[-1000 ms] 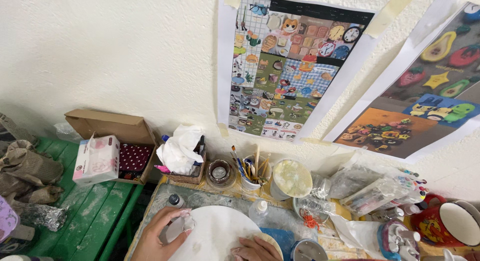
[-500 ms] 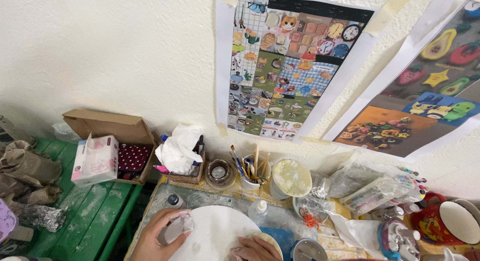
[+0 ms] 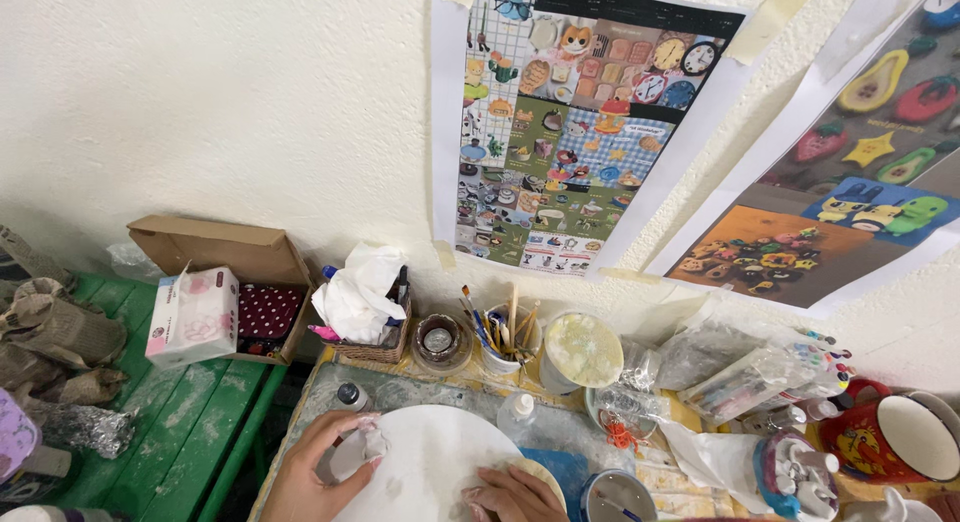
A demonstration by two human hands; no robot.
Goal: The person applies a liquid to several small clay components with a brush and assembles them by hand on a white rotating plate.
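- Head view, the hands: almost nothing has shifted since the earlier pictures — my left hand (image 3: 318,472) sits where it was, at the left edge of the round white clay slab (image 3: 435,462), its fingers (image 3: 352,430) wrapped together around a small pale grey lump of clay (image 3: 358,450).
- My right hand (image 3: 512,494) also lies where it did, pressed on the slab's lower right edge; the fingers (image 3: 490,479) lie flat and close together, clamped on nothing that I can make out.
- The slab lies on the paint-stained bench (image 3: 400,392) at the bottom of the picture, touching both hands; I judge the work to be paused or moving very slowly — no visible progress between pictures.
- Head view, surroundings: behind the slab stand a small clear squeeze bottle (image 3: 517,414), a cup of brushes and wooden tools (image 3: 505,342) and a round pale-lidded tub (image 3: 582,352).
- To the left, an open cardboard box (image 3: 225,250) with a pink-and-white tissue pack (image 3: 193,317) rests on a green wooden table (image 3: 185,422).
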